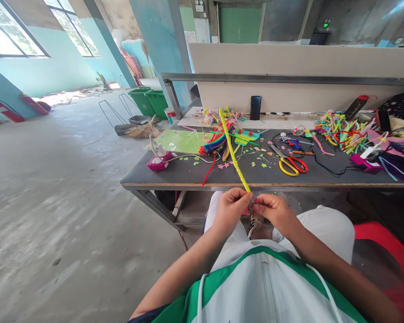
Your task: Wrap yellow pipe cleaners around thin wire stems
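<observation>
A long yellow fuzzy stem [234,159] slants up and away over the table edge, its lower end between my hands. My left hand [234,204] pinches that lower end, fingers pressed together. Close beside it, my right hand [272,208] is closed at the stem's tip, on something too small to make out. Behind the stem, a bundle of coloured fuzzy stems [217,142] lies on the dark table [188,172]. Scissors with red and yellow handles [289,163] rest to the right.
A magenta power socket [160,161] sits at the table's left. Farther right are a blue glue gun [294,144], a pile of colourful stems [343,132] and another magenta socket [366,163]. A phone [255,107] leans upright at the back. A red stool [384,242] stands at right.
</observation>
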The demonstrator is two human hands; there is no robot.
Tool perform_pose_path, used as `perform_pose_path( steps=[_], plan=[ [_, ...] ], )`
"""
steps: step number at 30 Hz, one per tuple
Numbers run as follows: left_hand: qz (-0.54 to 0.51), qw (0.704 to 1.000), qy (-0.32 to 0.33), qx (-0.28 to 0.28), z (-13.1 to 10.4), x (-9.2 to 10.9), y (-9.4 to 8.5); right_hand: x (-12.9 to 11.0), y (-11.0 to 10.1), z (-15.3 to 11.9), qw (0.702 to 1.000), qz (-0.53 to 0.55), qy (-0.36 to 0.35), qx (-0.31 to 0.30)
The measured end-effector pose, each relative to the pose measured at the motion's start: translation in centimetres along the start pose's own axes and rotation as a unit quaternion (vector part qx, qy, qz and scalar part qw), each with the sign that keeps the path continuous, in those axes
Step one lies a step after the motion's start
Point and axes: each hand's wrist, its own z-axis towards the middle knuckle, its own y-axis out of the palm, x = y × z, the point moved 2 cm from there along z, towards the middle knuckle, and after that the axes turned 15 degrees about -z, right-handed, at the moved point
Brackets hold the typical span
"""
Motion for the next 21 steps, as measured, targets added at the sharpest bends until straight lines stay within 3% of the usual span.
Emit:
perform_pose_path(
  steps=[5, 8, 12, 21],
  plan=[
    [-0.001, 1.000, 0.019, -0.001, -0.19, 0.07, 0.06, 0.91, 0.65, 0.03, 0.992, 0.125, 0.017, -0.003],
    [0.025, 0.999, 0.031, 0.002, -0.21, 0.07, 0.04, 0.85, 0.55, 0.14, 0.999, 0.005, -0.005, 0.032],
    [0.072, 0.996, 0.054, 0.014, -0.18, 0.02, -0.01, 0.38, 0.23, 0.24, 0.979, -0.166, -0.044, 0.112],
    [0.111, 0.993, 0.045, 0.010, -0.02, -0.07, -0.20, 0.35, 0.28, 0.04, 0.970, -0.162, -0.096, 0.152]
  ],
)
